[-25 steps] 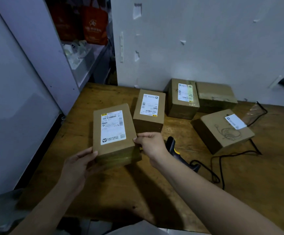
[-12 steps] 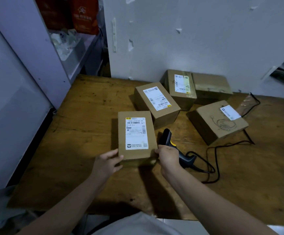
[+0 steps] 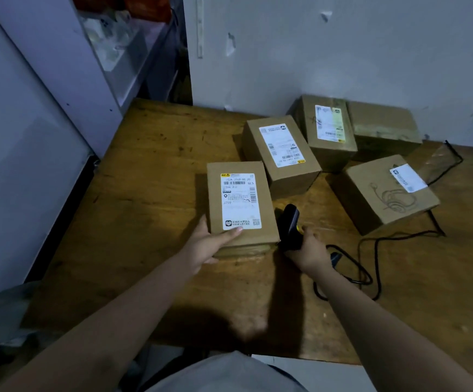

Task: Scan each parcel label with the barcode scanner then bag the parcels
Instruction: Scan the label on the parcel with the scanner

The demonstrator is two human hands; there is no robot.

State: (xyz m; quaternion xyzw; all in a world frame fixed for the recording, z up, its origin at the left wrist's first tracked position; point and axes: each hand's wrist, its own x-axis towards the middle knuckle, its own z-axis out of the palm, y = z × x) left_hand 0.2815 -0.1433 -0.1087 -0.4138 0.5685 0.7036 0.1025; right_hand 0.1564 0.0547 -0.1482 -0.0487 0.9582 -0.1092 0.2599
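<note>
Head view: step in hand, as I judge it, is picking up the scanner to read the front parcel (image 3: 266, 224). The right hand (image 3: 310, 251) is curled round the handle of the barcode scanner (image 3: 290, 220), which sits just right of that parcel, mid-table toward the near edge. The left hand (image 3: 205, 246) clasps the parcel's near left corner, thumb (image 3: 234, 231) lying on top and touching the label's bottom edge (other fingers mostly hidden).

To do it well:
- Raise the scanner head and aim down at the barcode strip near the label's far end.
- Slide the thumb off the label (image 3: 239, 200) so nothing is covered.
- Keep the parcel flat and steady with the left hand.
- Watch the cable (image 3: 371, 250), looped on the table (image 3: 156, 193) to the right; a snag could drag the scanner off aim.

Looks:
- The parcel is a plain brown carton, lying flat, with a long white label on top: barcode, printed text, a QR square at the near right corner.
- Four more cartons (image 3: 282, 165) cluster toward the far right corner; three show labels, one (image 3: 382, 128) shows none.
- No bag that I can pick out with certainty.
</note>
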